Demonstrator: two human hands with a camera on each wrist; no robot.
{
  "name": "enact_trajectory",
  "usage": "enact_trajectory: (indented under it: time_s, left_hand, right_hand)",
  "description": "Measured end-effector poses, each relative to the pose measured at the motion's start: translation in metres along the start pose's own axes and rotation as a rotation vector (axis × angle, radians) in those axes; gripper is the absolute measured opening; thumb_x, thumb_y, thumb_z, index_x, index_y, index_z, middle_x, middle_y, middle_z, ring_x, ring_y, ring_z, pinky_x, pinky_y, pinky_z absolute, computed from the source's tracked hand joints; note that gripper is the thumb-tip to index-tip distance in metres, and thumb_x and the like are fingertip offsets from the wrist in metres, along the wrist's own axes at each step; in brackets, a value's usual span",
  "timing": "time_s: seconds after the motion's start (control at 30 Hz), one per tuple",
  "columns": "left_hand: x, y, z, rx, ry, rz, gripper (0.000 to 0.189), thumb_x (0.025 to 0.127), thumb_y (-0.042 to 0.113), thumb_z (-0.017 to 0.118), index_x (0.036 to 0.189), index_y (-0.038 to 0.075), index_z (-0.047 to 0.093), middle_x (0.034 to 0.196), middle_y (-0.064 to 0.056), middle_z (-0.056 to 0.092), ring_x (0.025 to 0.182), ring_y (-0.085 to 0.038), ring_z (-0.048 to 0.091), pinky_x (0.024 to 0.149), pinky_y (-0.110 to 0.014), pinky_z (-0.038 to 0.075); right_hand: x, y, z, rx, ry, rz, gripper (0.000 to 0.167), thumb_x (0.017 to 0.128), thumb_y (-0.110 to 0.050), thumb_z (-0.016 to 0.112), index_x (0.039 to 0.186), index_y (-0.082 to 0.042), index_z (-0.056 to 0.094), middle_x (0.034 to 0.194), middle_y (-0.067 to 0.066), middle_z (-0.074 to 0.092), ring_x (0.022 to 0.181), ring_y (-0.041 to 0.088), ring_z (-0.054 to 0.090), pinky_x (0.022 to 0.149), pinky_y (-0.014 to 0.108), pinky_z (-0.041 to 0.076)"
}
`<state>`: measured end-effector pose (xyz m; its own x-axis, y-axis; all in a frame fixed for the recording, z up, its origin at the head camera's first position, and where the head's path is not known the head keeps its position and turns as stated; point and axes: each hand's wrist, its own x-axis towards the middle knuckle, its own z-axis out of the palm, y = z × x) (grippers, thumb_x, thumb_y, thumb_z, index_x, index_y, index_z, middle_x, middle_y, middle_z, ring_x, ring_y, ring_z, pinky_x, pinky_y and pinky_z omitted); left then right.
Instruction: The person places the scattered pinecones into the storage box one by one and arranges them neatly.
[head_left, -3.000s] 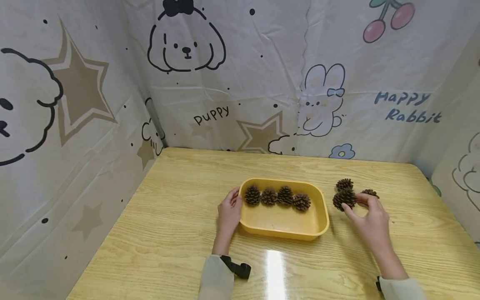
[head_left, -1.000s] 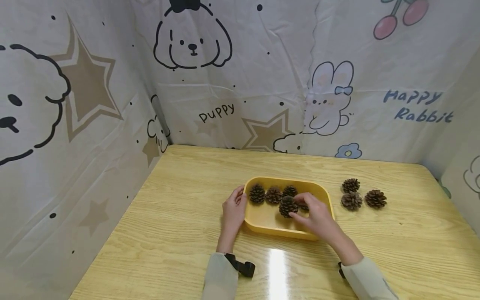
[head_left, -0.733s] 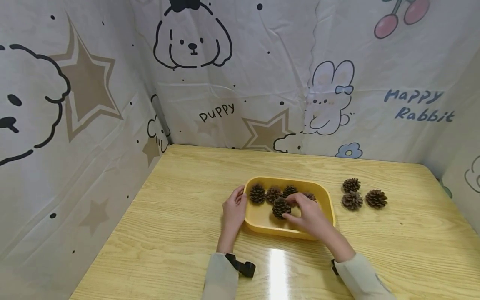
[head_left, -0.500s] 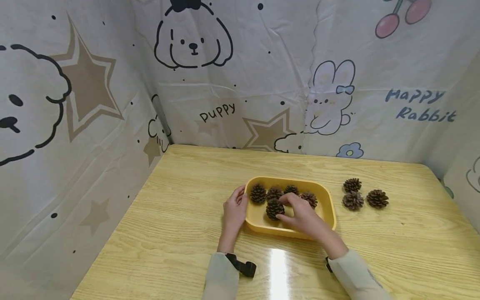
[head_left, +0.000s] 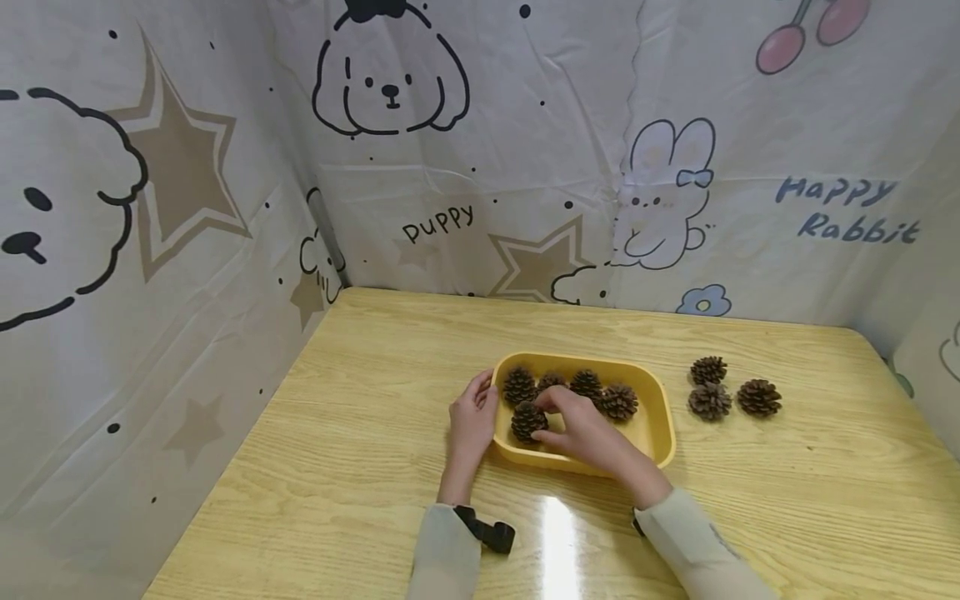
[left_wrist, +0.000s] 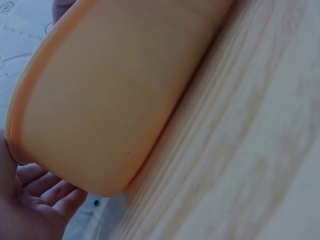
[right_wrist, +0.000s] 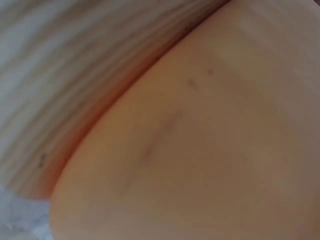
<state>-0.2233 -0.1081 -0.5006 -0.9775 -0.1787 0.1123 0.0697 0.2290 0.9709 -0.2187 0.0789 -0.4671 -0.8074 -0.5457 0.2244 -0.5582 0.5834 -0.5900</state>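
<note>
Shifted toward nine o'clock in the yellow oblong plastic tray [head_left: 654, 417] the left hand [head_left: 472, 419] grips, the brown rounded woody pinecone [head_left: 528, 423], aptly side-pinched by the right hand [head_left: 579, 427], looks light, stiff.

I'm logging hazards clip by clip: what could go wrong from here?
The right hand pinches a pine cone close to the row of cones behind it, so it might nudge one out of line. Released early, the pinched cone could roll. The tray might shift should the left hand leave its end.
</note>
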Motion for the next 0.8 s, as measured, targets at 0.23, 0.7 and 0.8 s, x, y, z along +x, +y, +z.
enact_trajectory:
  time_s: [0.23, 0.7, 0.8]
  left_hand:
    - [0.001, 0.0, 0.001, -0.003, 0.007, 0.0, 0.035, 0.1, 0.014, 0.051, 0.133, 0.004, 0.059, 0.126, -0.02, 0.065, 0.118, -0.03, 0.064, 0.1, -0.039, 0.056]
    - [0.001, -0.001, 0.002, 0.016, 0.013, 0.007, 0.035, 0.1, 0.015, 0.052, 0.132, 0.005, 0.06, 0.125, -0.019, 0.066, 0.117, -0.03, 0.065, 0.1, -0.039, 0.056]
    - [0.002, -0.001, 0.002, 0.013, 0.017, 0.0, 0.035, 0.1, 0.015, 0.052, 0.132, 0.005, 0.06, 0.125, -0.019, 0.066, 0.117, -0.03, 0.065, 0.1, -0.039, 0.056]
  right_hand:
    - [0.005, -0.003, 0.002, 0.022, -0.044, -0.002, 0.029, 0.086, -0.014, 0.075, 0.109, -0.006, 0.06, 0.109, 0.011, 0.066, 0.104, 0.03, 0.068, 0.089, 0.037, 0.06]
    - [0.012, -0.005, 0.006, 0.045, -0.066, 0.111, 0.034, 0.088, -0.019, 0.073, 0.116, -0.003, 0.061, 0.115, 0.015, 0.067, 0.105, 0.031, 0.067, 0.089, 0.04, 0.06]
    - [0.012, -0.006, 0.006, 0.05, -0.076, 0.133, 0.033, 0.088, -0.02, 0.073, 0.115, -0.004, 0.062, 0.114, 0.014, 0.068, 0.103, 0.028, 0.067, 0.088, 0.04, 0.06]
